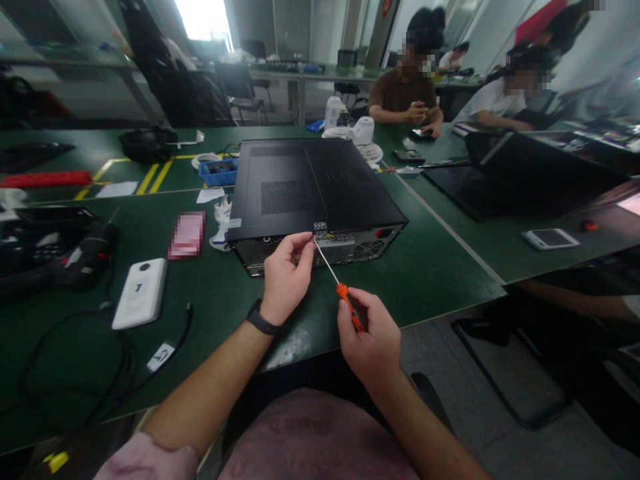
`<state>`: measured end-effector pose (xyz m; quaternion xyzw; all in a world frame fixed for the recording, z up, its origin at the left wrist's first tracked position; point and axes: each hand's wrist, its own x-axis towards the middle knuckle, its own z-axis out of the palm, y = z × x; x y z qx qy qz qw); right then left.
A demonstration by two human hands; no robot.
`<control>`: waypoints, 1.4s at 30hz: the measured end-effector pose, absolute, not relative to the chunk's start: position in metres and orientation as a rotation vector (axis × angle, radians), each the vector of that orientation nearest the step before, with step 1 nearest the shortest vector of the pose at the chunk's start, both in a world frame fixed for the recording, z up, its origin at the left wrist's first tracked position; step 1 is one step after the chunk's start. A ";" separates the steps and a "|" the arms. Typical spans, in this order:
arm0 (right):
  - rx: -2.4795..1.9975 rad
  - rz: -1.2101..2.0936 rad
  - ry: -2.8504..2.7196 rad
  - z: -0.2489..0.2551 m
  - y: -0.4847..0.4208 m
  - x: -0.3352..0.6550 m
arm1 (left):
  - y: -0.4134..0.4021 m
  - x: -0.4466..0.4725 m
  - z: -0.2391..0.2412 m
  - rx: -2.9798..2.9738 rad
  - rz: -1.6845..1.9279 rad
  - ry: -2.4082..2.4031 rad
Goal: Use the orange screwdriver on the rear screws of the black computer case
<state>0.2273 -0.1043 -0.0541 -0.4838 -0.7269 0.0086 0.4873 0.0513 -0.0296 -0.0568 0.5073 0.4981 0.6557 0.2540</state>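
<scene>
A black desktop computer case lies flat on the green table, its back panel with ports and a fan grille turned toward me. My right hand is closed round the orange handle of a screwdriver. The screwdriver's metal shaft slants up and left to the upper edge of the back panel. There my left hand pinches thumb and fingers together at the screwdriver's tip. Whatever lies between those fingertips is hidden. A dark band is on my left wrist.
Left of the case are a blue tray, crumpled white packaging, a pink packet, a white power bank and black cables. Small white fans stand behind it. At right are a laptop, a phone and seated people.
</scene>
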 end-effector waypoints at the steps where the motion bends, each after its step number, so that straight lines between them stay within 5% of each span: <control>1: -1.181 0.016 -1.763 -0.055 -0.104 0.227 | -0.029 0.052 -0.057 1.379 1.784 1.348; 14: -1.247 0.069 -1.738 -0.056 -0.103 0.223 | -0.036 0.052 -0.053 1.401 1.763 1.383; 22: -1.229 0.058 -1.763 -0.048 -0.101 0.221 | -0.050 0.024 -0.015 1.901 1.784 1.656; 29: -1.231 0.037 -1.762 -0.043 -0.100 0.219 | -0.035 -0.017 0.018 2.191 1.421 1.702; 42: -1.257 0.087 -1.758 -0.040 -0.100 0.220 | 0.047 -0.118 -0.013 1.238 1.593 1.536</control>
